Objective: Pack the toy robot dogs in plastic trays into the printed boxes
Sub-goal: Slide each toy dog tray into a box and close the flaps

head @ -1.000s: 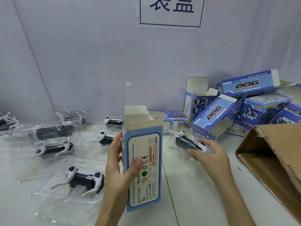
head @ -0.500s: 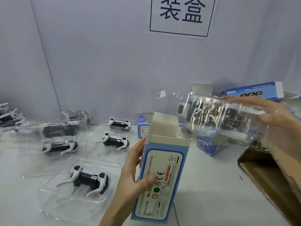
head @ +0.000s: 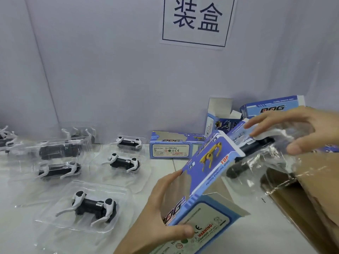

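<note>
tray (head: 271, 158) now at box (head: 207, 169) mouth

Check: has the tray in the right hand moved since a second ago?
Yes. The tray left the table, now held up rightward over the cardboard carton edge.

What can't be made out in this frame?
Head view.
How far the tray is in the box: box wall hides its end.
Inside the carton: cut off by the right edge.
Far-left dogs: cut by the left edge.
Box label: blurred, part under the left hand.
</note>
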